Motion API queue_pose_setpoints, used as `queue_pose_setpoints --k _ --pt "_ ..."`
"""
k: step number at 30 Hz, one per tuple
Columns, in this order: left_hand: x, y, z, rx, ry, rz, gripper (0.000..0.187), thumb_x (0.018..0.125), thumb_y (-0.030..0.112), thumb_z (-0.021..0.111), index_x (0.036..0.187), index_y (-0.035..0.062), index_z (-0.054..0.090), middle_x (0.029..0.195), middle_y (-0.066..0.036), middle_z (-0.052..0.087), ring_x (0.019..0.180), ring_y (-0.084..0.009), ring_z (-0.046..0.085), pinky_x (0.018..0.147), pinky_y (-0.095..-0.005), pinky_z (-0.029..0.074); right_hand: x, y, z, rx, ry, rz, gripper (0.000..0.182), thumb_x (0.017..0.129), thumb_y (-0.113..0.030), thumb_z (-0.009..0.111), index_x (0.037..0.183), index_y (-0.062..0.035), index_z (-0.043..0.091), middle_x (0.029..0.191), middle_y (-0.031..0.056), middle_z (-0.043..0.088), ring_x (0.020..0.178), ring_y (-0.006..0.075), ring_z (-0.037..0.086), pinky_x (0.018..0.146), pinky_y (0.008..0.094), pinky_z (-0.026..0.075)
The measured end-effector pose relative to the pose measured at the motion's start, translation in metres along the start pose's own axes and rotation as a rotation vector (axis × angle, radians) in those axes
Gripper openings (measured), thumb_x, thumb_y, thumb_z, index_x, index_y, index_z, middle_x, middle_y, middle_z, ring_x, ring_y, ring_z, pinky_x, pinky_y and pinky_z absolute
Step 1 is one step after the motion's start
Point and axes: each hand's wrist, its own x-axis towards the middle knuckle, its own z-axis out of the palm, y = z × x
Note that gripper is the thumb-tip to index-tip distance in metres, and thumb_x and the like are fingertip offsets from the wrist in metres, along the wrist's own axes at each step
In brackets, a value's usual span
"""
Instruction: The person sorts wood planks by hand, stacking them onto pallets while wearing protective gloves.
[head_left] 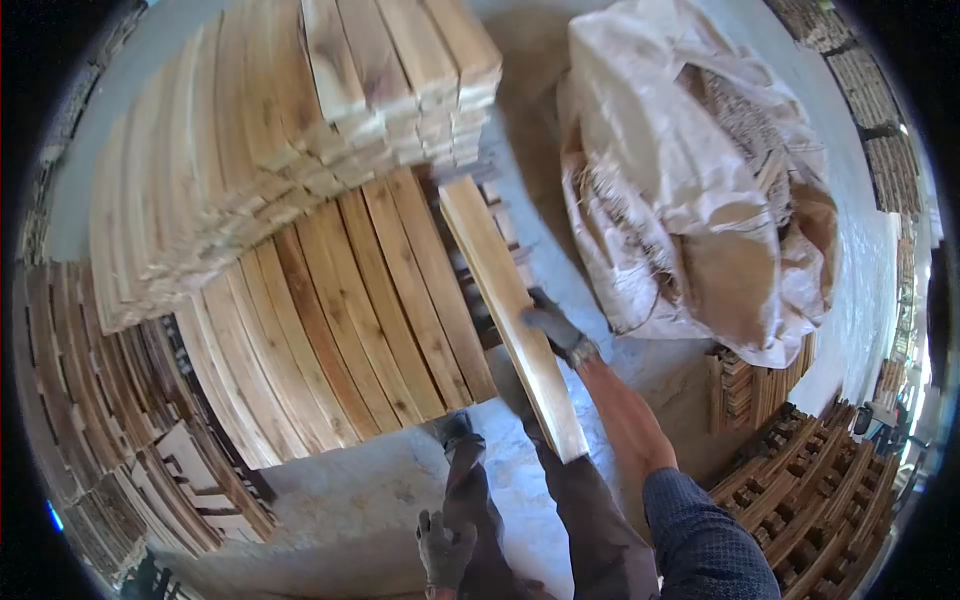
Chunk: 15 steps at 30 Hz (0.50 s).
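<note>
My right hand (553, 326), in a grey glove, is closed on the edge of a long wooden plank (515, 315). The plank slants beside the right edge of a layer of boards (345, 310), its near end above my right leg. My left hand (445, 548), also gloved, hangs low near my left leg. Its fingers are apart and nothing shows in them.
A tall stack of planks (230, 100) rises behind the board layer. At the right stands a large white woven sack (690, 190) with wood scraps. Slatted wooden stacks (810, 500) stand lower right, and more timber (90, 370) lies at the left.
</note>
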Motion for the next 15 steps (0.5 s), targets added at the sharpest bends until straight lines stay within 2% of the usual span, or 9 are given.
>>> queue_pose_setpoints --k 1,3,4,6,9,10,13,15 --pt "0.007 0.001 0.002 0.004 -0.017 -0.027 0.054 0.072 0.038 0.078 0.1 -0.0045 0.059 0.115 -0.03 0.055 0.105 -0.0484 0.055 0.088 -0.0543 0.049 0.028 0.032 -0.004 0.092 0.052 -0.039 0.06 0.085 -0.022 0.075 0.136 -0.0003 0.05 0.12 0.0074 0.061 0.11 0.0171 0.055 0.098 0.0323 0.045" --pt "0.019 0.007 0.003 0.032 -0.186 -0.044 0.074 0.075 0.047 0.076 0.126 -0.0035 0.056 0.13 -0.03 0.052 0.119 -0.0489 0.051 0.101 -0.0527 0.043 0.064 0.039 0.002 0.086 0.019 -0.15 0.059 0.085 -0.019 0.076 0.135 -0.0022 0.05 0.123 0.0085 0.06 0.112 0.0181 0.054 0.1 0.0329 0.045" --pt "0.022 0.012 0.001 0.034 -0.198 -0.056 0.074 0.075 0.047 0.076 0.126 -0.0035 0.056 0.13 -0.03 0.052 0.119 -0.0489 0.051 0.101 -0.0527 0.043 0.082 0.049 -0.001 0.09 0.021 -0.134 0.059 0.085 -0.019 0.076 0.135 -0.0022 0.05 0.123 0.0085 0.06 0.112 0.0181 0.054 0.1 0.0329 0.045" --pt "0.026 0.018 -0.003 0.132 -0.083 -0.079 0.075 0.077 0.049 0.075 0.128 -0.0026 0.056 0.136 -0.031 0.05 0.124 -0.0491 0.047 0.105 -0.0527 0.041 0.111 0.066 -0.002 0.049 0.064 -0.182 0.061 0.083 -0.021 0.078 0.134 -0.0031 0.05 0.125 0.0095 0.059 0.115 0.0195 0.054 0.103 0.0338 0.043" --pt "0.033 0.008 -0.003 0.152 -0.116 -0.052 0.075 0.077 0.049 0.075 0.129 -0.0027 0.055 0.136 -0.031 0.05 0.126 -0.0476 0.046 0.105 -0.0523 0.041 0.13 0.061 0.003 0.114 0.034 -0.145 0.064 0.081 -0.022 0.08 0.135 -0.0032 0.049 0.127 0.0104 0.059 0.118 0.0205 0.054 0.104 0.0353 0.042" --pt "0.033 0.005 -0.002 0.149 -0.123 -0.056 0.075 0.077 0.049 0.075 0.129 -0.0027 0.055 0.136 -0.031 0.05 0.126 -0.0476 0.046 0.105 -0.0523 0.041 0.136 0.061 0.003 0.021 0.074 -0.169 0.064 0.08 -0.024 0.081 0.133 -0.003 0.051 0.127 0.0103 0.059 0.119 0.0201 0.054 0.104 0.0358 0.042" --pt "0.038 0.01 -0.004 0.207 -0.103 -0.023 0.075 0.076 0.047 0.075 0.127 -0.0035 0.055 0.133 -0.029 0.052 0.123 -0.0473 0.048 0.104 -0.0525 0.042 0.15 0.059 0.005 0.007 0.052 -0.211 0.064 0.079 -0.024 0.082 0.131 -0.0027 0.052 0.126 0.0102 0.06 0.118 0.02 0.055 0.104 0.0354 0.042" --pt "0.045 0.018 -0.01 0.164 -0.124 -0.05 0.071 0.075 0.044 0.077 0.124 -0.004 0.057 0.127 -0.028 0.055 0.118 -0.0462 0.051 0.1 -0.0525 0.044 0.154 0.055 0.009 0.016 0.08 -0.166 0.063 0.079 -0.023 0.082 0.131 -0.0027 0.053 0.125 0.0098 0.06 0.116 0.0194 0.055 0.103 0.035 0.043"
